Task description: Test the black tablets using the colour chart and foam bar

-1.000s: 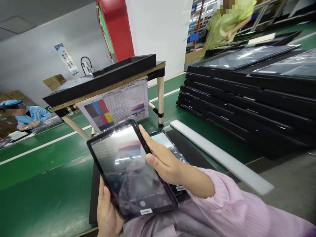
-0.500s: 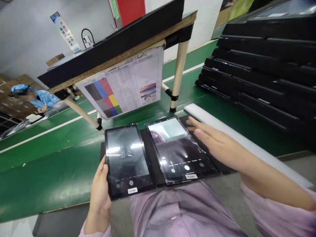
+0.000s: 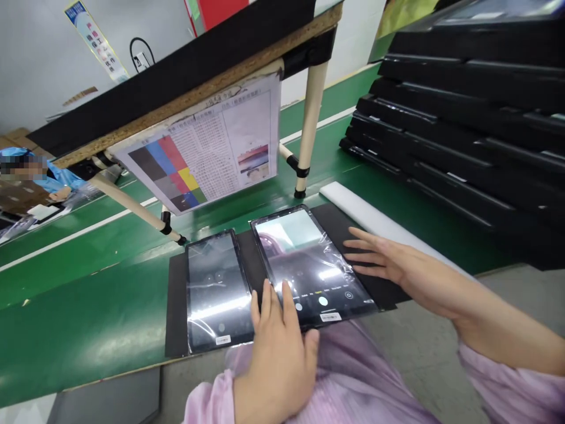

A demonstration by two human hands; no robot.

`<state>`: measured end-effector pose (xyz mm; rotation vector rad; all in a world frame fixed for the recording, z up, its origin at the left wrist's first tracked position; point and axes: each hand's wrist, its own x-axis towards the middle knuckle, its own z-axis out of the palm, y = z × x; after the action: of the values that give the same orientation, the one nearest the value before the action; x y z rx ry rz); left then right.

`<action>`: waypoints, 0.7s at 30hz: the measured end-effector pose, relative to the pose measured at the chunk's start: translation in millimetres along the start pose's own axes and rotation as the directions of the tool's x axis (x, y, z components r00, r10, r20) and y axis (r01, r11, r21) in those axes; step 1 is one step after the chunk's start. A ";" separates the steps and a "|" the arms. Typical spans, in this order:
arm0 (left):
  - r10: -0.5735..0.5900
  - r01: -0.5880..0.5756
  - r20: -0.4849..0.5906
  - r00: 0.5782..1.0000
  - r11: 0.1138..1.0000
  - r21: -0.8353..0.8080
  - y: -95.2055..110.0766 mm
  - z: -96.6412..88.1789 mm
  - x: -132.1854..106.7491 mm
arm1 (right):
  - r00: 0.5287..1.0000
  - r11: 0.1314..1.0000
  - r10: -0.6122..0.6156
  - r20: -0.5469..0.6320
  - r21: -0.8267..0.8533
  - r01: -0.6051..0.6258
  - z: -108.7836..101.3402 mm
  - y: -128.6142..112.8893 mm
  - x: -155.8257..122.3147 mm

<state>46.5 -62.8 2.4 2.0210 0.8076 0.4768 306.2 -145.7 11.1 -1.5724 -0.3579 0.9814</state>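
Note:
Two black tablets lie side by side on a black mat (image 3: 175, 306) at the near edge of a green bench. The left tablet (image 3: 216, 291) has a dim screen under clear film. The right tablet (image 3: 309, 265) shows a lit camera screen with round buttons. My left hand (image 3: 276, 347) rests with fingers stretched out, its fingertips on the near left corner of the right tablet, between the two. My right hand (image 3: 388, 268) hovers open beside the right tablet's right edge, fingers spread, holding nothing.
A colour test chart (image 3: 203, 153) hangs from a low wooden stand (image 3: 194, 97) behind the tablets. Stacked black trays (image 3: 463, 118) fill the right side. A white foam strip (image 3: 379, 221) lies beside the mat. A person in blue (image 3: 39, 176) works at far left.
My left hand has put the left tablet down flat on the mat and moved right onto the right tablet's near corner. My right hand has drawn back to that tablet's right edge.

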 end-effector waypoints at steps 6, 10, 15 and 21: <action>-0.229 0.163 -0.065 0.971 0.839 -0.520 6.8 3.2 4.7 | 0.994 0.993 0.073 0.082 0.091 -0.081 12.5 -9.3 6.9; -0.293 0.183 -0.025 0.956 0.657 -0.731 12.1 1.4 9.0 | 0.995 0.994 0.083 0.055 0.068 -0.086 35.3 -7.4 2.6; -0.266 0.016 -0.256 0.929 0.722 -0.692 17.3 -19.0 4.0 | 0.943 0.942 -0.331 0.024 0.074 0.329 64.3 -3.2 -16.0; 0.015 -0.188 -0.512 0.859 0.939 -0.288 15.0 -52.8 -4.0 | 0.777 0.754 -0.620 0.107 0.354 0.553 114.9 -12.6 -26.2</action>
<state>17.4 -40.3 43.2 1.6431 0.8575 1.1617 208.2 -84.7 37.7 -0.9630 -0.7718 0.6602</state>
